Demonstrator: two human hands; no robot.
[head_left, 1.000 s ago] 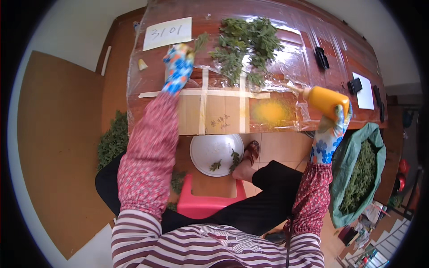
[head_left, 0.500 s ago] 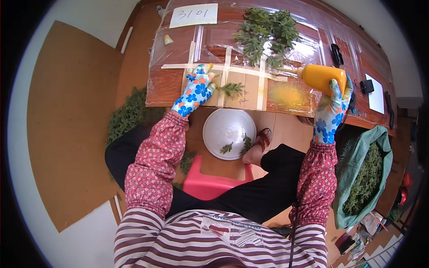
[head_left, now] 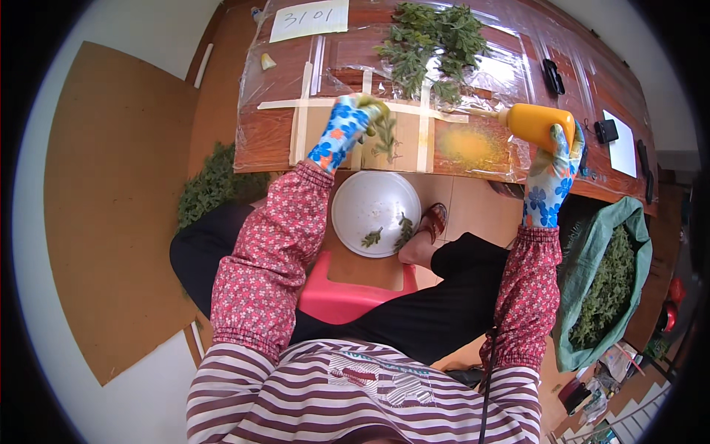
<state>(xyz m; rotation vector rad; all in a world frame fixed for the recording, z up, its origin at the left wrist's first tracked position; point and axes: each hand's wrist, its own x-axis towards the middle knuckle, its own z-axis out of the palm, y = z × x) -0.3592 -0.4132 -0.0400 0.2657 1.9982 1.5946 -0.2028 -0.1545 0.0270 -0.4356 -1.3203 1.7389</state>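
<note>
We're gripping a sprig [head_left: 384, 133] with the left hand [head_left: 342, 133], upper centre over the table [head_left: 274, 140]; right hand [head_left: 553, 166] is squeezing the orange bottle [head_left: 534, 122], upper right. Bowl [head_left: 376, 213] sitting below.

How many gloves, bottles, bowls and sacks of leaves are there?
Gloves: 2, on the left hand and the right hand
Orange bottle: 1, held in the right hand
White bowl: 1
Green sack of leaves: 1
Total: 5
</note>
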